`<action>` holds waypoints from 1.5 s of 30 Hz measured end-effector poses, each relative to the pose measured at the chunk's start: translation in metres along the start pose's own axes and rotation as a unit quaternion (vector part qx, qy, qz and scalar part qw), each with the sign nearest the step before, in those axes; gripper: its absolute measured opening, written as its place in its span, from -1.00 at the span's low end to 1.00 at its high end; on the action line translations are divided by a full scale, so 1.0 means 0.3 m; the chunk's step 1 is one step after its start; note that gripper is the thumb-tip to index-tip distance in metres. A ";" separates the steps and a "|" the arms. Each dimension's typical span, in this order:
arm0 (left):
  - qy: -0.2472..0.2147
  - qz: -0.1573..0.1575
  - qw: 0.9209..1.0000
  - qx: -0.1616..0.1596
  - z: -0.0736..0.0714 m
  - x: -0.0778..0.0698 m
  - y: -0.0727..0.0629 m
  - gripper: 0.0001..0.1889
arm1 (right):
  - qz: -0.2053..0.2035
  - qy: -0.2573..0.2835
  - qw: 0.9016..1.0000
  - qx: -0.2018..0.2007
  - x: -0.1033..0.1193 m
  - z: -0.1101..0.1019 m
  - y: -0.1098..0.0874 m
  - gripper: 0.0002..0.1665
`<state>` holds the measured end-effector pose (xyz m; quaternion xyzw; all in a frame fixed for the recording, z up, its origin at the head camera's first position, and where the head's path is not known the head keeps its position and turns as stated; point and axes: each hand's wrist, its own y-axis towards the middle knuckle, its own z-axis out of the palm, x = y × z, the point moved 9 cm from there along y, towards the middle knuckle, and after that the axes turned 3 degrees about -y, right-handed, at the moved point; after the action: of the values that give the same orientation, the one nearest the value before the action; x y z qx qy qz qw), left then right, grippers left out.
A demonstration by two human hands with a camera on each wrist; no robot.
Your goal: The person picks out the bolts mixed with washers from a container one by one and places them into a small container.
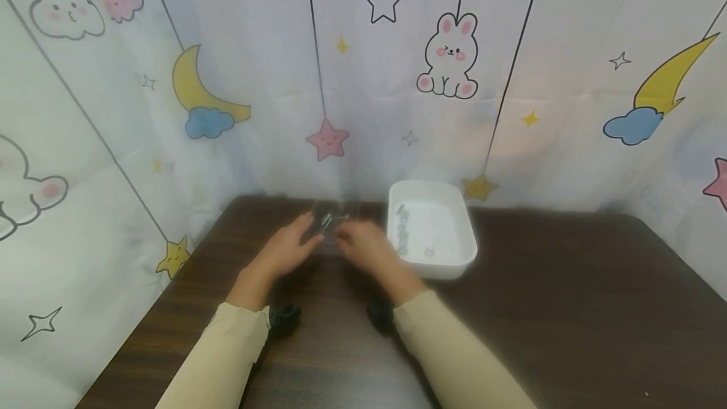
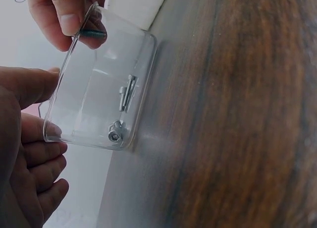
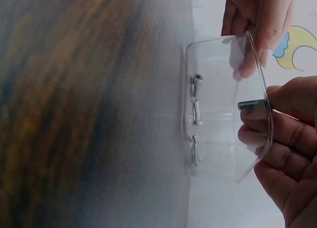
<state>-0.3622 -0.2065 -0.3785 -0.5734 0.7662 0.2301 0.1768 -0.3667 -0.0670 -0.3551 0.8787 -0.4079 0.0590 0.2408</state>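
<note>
A clear plastic box (image 2: 101, 72) stands on the table, several silver socket-head bolts (image 3: 196, 84) lying on its bottom in small groups. My left hand (image 1: 286, 248) holds the box by its left side, thumb and index finger at the rim. Over the opposite side, my right hand (image 1: 372, 248) pinches a dark threaded bolt (image 3: 252, 104) between thumb and fingers, just within the box's rim. That bolt's head is hidden by the fingertips.
Right of the box stands a white plastic bin (image 1: 468, 232) holding several small grey ring-shaped parts (image 1: 402, 232). The brown wooden table (image 1: 568, 308) reaches back to a patterned curtain (image 1: 272, 68).
</note>
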 end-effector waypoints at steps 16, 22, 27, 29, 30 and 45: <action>0.004 -0.003 1.000 0.002 0.004 0.004 0.001 -0.26 | -0.006 -0.008 1.000 -0.003 -0.003 0.004 0.004 -0.79; 0.002 -0.005 1.000 0.003 0.003 0.004 0.000 -0.27 | -0.008 -0.008 1.000 -0.006 -0.003 0.004 0.003 -0.79; 0.004 -0.004 1.000 0.002 0.001 0.001 0.000 -0.28 | -0.009 -0.008 1.000 -0.007 -0.003 0.003 0.003 -0.80; 0.004 -0.004 1.000 0.000 0.002 0.002 0.001 -0.28 | -0.008 -0.006 1.000 -0.007 -0.002 0.002 0.003 -0.80; 0.004 -0.003 1.000 0.000 0.001 0.002 0.001 -0.28 | -0.008 -0.003 1.000 -0.007 0.000 0.000 0.002 -0.80; -0.003 0.002 1.000 -0.016 -0.015 0.001 0.008 -0.27 | -0.016 -0.012 1.000 -0.007 0.014 -0.008 0.005 -0.80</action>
<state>-0.3647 -0.2087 -0.3745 -0.5738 0.7630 0.2444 0.1697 -0.3648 -0.0696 -0.3513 0.8840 -0.3973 0.0422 0.2427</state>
